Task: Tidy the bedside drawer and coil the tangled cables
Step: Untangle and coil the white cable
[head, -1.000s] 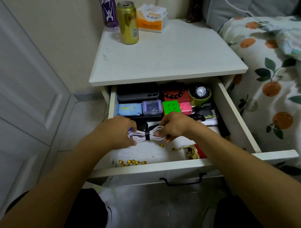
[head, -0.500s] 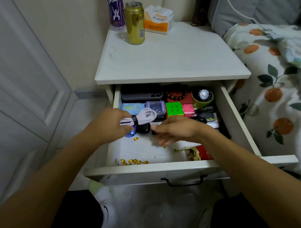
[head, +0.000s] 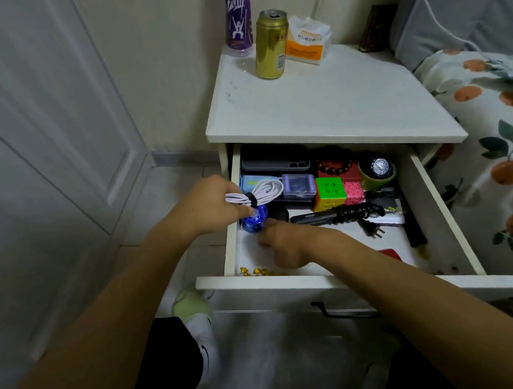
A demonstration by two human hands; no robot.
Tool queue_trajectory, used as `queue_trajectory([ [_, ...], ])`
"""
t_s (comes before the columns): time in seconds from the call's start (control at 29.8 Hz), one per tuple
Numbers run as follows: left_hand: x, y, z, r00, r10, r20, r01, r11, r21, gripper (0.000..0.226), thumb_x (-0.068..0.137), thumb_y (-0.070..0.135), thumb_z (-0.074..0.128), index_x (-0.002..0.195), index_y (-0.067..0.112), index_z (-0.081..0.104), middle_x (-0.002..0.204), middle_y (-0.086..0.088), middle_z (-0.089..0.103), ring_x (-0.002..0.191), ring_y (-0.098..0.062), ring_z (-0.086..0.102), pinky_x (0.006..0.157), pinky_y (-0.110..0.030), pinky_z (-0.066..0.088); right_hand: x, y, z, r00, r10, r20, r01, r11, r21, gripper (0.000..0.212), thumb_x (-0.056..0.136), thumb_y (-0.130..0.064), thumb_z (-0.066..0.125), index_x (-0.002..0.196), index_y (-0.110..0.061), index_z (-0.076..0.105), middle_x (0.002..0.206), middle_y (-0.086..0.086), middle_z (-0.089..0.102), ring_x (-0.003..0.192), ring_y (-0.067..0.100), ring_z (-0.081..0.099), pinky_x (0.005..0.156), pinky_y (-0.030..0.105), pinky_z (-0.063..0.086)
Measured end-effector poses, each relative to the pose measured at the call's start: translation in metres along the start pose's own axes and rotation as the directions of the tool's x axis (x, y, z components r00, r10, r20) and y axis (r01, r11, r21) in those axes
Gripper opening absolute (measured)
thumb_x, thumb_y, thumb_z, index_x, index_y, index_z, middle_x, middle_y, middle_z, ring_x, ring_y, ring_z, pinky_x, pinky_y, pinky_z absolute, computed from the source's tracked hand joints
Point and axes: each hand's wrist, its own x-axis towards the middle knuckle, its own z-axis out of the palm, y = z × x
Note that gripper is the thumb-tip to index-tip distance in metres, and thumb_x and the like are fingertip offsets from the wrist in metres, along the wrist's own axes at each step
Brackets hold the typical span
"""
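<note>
- Head view: the open drawer (head: pixel 441 199) of the white nightstand (head: pixel 333 104) serves as the landmark.
- The left hand (head: pixel 209 209) hovers over the drawer's left wall, pinching 1 end of the coiled white cable (head: pixel 258 191); the coil, bound by a black tie (head: pixel 251 199), sticks out rightward from the fingers over the drawer's left rear area.
- Just below the coil, inside the drawer, sits a blue round object (head: pixel 254 219).
- The right hand (head: pixel 286 245) reaches into the drawer's front left part, fingers bent toward the blue round object; I cannot tell whether it grasps anything.
- Further right in the drawer lie a green cube (head: pixel 330 189), a watch (head: pixel 379 167) and a black coiled cord with plug (head: pixel 357 212).
- On the nightstand top above the drawer stands 1 gold can (head: pixel 270 45).
</note>
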Motion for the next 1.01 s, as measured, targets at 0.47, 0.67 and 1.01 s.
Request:
queue_trajectory([
  [0.47, 0.001, 0.003, 0.010, 0.998, -0.004, 0.055, 0.003, 1.000, 0.007, 0.011, 0.078, 0.030, 0.079, 0.081, 0.020, 0.076, 0.076, 0.003, 0.071, 0.073, -0.013, 0.065, 0.065, -0.032, 0.052, 0.007, -0.021, 0.003, 0.976, -0.001, 0.220, 0.015, 0.998, -0.062, 0.060, 0.101, -0.031, 0.046, 0.152, -0.009, 0.026, 0.160, 0.014, 0.013, 0.145, 0.033, 0.018, 0.116, 0.045, 0.025],
  [0.67, 0.007, 0.003, 0.006, 0.997, 0.003, 0.074, -0.003, 1.000, 0.000, 0.011, 0.080, 0.028, 0.078, 0.083, 0.017, 0.077, 0.078, -0.001, 0.071, 0.073, -0.014, 0.065, 0.060, -0.028, 0.047, -0.014, -0.004, 0.001, 0.980, -0.015, 0.196, -0.007, 0.994, 0.112, 0.059, 0.102, -0.034, 0.043, 0.155, -0.017, 0.023, 0.163, -0.001, 0.012, 0.148, 0.021, 0.020, 0.118, 0.033, 0.019],
  [1.01, 0.010, 0.006, 0.008, 0.996, 0.013, 0.084, -0.014, 1.000, 0.008, 0.011, 0.080, 0.029, 0.078, 0.084, 0.019, 0.077, 0.080, 0.000, 0.072, 0.077, -0.016, 0.066, 0.069, -0.036, 0.053, 0.005, -0.026, 0.002, 0.960, -0.126, 0.249, 0.124, 0.992, 0.022, 0.050, 0.105, -0.025, 0.037, 0.152, -0.010, 0.027, 0.162, 0.009, 0.014, 0.148, 0.026, 0.010, 0.116, 0.034, 0.016],
])
